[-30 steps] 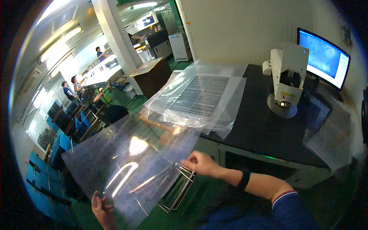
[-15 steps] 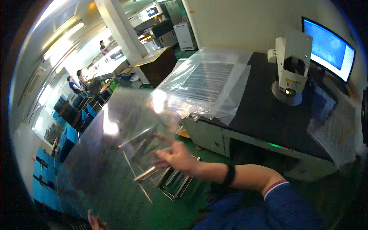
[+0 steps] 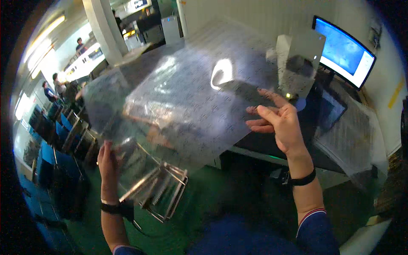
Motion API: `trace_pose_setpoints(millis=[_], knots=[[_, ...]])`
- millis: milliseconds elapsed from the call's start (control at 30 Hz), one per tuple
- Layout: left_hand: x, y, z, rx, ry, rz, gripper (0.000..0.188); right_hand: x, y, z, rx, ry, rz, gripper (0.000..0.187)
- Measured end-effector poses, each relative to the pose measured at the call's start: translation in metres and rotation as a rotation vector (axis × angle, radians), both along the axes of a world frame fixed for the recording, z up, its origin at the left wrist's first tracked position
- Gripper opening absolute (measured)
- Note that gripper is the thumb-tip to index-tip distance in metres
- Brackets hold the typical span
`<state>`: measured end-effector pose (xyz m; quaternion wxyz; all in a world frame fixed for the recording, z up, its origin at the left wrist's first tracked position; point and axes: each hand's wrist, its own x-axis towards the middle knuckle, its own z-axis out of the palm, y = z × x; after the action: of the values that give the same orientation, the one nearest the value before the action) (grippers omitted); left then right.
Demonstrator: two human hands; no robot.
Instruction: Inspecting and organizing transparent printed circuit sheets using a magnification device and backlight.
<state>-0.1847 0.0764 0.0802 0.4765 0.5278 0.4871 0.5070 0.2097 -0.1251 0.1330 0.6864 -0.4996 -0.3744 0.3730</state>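
A large see-through film sheet with fine dark markings is held up in front of me, spanning both hands. My right hand is at its right side, thumb in front and fingers partly seen through the film. At its lower left edge, my left hand is closed on the film. Through the sheet, the clear plastic and pieces on the desk show only dimly. Close to my right hand stands a white boxy device with a small lit lamp.
A monitor with a blue picture stands at the right end of the black desk. Another clear sheet hangs over the desk's right side. Below is a metal-framed stool. Blue chairs line the left, with people far beyond.
The film has risen and swung right, in front of the desk. My right hand moved up and right; my left hand rose into view from the lower edge. The view has turned right.
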Motion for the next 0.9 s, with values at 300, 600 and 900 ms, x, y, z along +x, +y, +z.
trace_pose_setpoints(millis=[300,600,900], knots=[[-0.002,-0.022,-0.037,-0.479,-0.217,-0.480,0.043,-0.001,0.019,-0.070,-0.126,0.046,-0.179,0.034],[-0.006,-0.053,-0.042,-0.360,-0.009,-0.191,0.014,0.000,0.033,-0.073,-0.230,0.018,-0.312,0.022],[-0.009,-0.045,-0.053,-0.292,0.061,-0.038,0.025,0.000,0.036,-0.080,-0.237,-0.002,-0.339,0.017]])
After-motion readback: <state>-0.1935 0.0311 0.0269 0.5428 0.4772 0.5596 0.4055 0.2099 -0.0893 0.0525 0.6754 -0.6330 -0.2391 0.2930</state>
